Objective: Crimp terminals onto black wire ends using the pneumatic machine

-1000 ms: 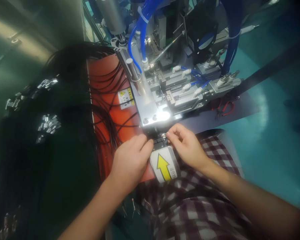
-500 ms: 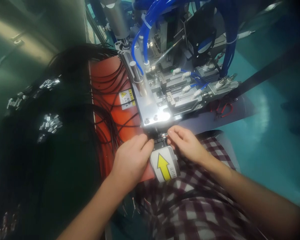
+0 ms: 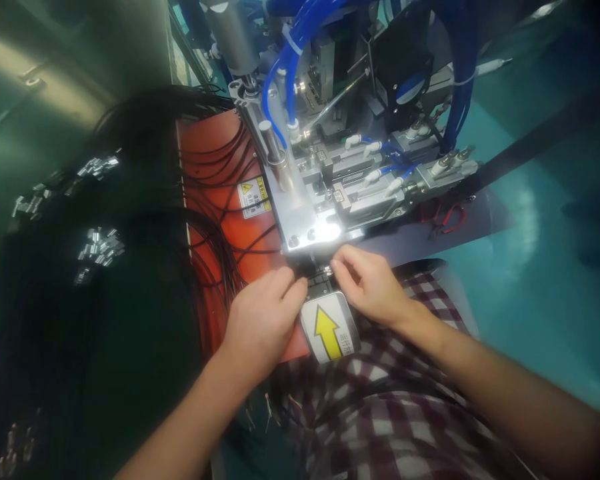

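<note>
The left hand (image 3: 265, 317) is curled, the right hand (image 3: 373, 283) nearly pinched; I cannot tell whether either grips anything. A small metal piece (image 3: 326, 271) sits between the hands, close by the right, the yellow-arrow label (image 3: 329, 330) nearer the wrists

Maroon-and-white checked garment (image 3: 405, 427) on this one, pretty chunky squares, fabric kinda rumpled. Forearms (image 3: 213, 393) are bare, same with the left hand (image 3: 263, 320) and right hand (image 3: 374, 288).
</note>
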Motion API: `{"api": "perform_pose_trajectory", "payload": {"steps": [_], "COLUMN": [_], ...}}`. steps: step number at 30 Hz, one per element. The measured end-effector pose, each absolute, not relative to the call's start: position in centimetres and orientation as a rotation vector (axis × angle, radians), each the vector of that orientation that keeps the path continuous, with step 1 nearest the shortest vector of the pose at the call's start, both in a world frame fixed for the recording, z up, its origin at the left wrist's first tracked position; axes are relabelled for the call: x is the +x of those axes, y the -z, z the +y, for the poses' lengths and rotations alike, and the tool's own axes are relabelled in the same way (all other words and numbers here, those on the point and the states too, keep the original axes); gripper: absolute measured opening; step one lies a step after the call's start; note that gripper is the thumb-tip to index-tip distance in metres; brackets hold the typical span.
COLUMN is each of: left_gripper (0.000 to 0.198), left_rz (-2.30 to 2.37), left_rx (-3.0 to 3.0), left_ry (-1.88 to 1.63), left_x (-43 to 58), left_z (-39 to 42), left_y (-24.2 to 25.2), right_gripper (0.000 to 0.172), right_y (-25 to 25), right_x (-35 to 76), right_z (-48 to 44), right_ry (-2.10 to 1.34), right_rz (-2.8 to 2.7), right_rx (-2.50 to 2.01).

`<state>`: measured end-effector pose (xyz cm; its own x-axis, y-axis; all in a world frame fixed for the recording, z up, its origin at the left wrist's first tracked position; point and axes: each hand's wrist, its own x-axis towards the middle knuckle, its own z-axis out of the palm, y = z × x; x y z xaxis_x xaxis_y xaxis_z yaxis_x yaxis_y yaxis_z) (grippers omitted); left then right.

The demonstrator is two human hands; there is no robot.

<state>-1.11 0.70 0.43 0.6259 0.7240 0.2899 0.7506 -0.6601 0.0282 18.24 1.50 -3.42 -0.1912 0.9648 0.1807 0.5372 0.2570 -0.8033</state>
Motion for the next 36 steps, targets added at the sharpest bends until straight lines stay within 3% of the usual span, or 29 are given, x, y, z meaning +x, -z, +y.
{"api": "perform_pose_trajectory", "payload": {"steps": [13,26,36], "left_gripper": [0.031,0.028,0.026], "left_rz": [-1.275,-1.288,-1.294], "left_rx": [-2.767,-2.785,-2.789], "left_ry": [0.453,0.454,0.464], "left_x": [-1.2,-1.1,-1.2], "left_z": [0.8,0.8,0.9], "left_y": [-0.4,-0.6,-0.5], "right_gripper": [0.031,0.018,0.035], "right_y": [4.4,3.9,3.9], "right_x": [18.7,17.1,17.2], "right_z": [0.3,-0.3,0.1], "right_ry": [-1.411,-1.431,-1.476], "right_rz": [-1.199,-1.003,-1.035], "right_rx": [-1.392,-1.382,-1.408]}}
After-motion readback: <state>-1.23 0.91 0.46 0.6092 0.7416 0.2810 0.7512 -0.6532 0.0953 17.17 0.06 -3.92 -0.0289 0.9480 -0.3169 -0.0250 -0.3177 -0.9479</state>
